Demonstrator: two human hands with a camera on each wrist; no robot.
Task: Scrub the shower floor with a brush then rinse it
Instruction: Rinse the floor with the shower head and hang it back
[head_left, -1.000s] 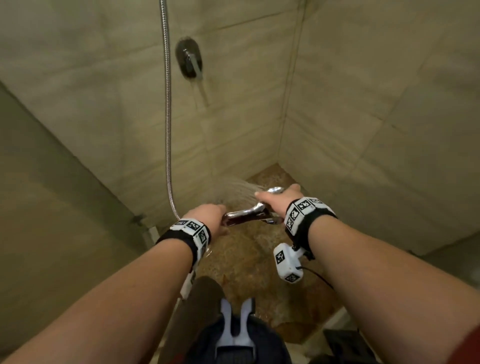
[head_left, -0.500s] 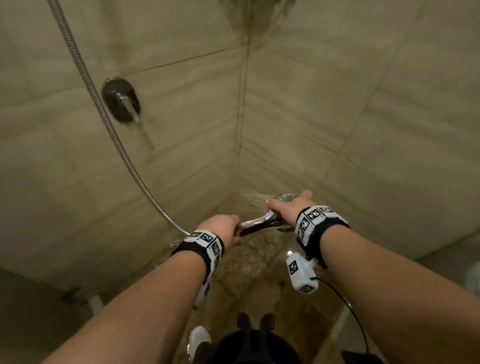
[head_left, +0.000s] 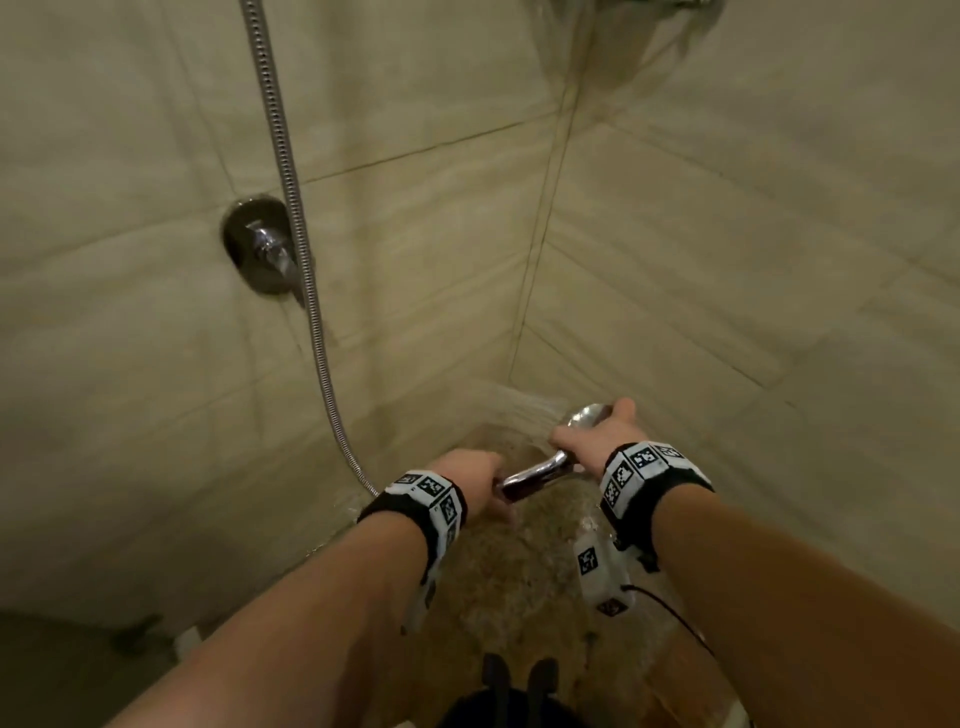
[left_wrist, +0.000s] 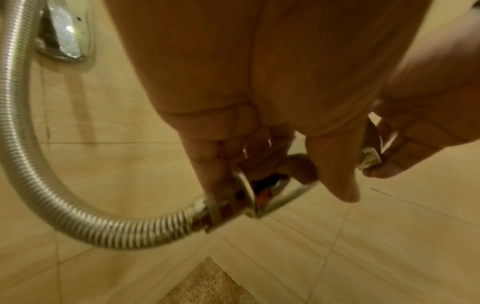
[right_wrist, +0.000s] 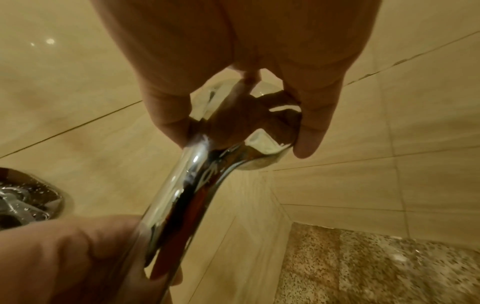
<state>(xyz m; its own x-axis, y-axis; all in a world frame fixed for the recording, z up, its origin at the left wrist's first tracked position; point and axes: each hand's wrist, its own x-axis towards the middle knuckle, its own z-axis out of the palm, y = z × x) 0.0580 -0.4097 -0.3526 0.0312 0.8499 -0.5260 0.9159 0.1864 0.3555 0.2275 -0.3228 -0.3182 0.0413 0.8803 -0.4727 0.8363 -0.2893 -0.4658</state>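
A chrome hand shower (head_left: 540, 470) is held level over the speckled brown shower floor (head_left: 519, 571). My left hand (head_left: 470, 480) grips the handle's lower end, where the ribbed metal hose (left_wrist: 78, 224) joins it. My right hand (head_left: 597, 434) grips the round head (right_wrist: 249, 131), fingers wrapped over its back. Water sprays from the head toward the far corner. In the right wrist view the wet floor (right_wrist: 376, 267) shows at lower right. No brush is in view.
Beige tiled walls (head_left: 727, 260) close in on the left and right and meet in a corner ahead. A dark round mixer valve (head_left: 260, 249) with a chrome lever sits on the left wall. The hose (head_left: 291, 208) hangs down past it. My feet are at the bottom edge.
The view has swung across the walls and back toward the corner. Both hands keep their grip on the hand shower, and the spray has turned from the left wall to the far corner.
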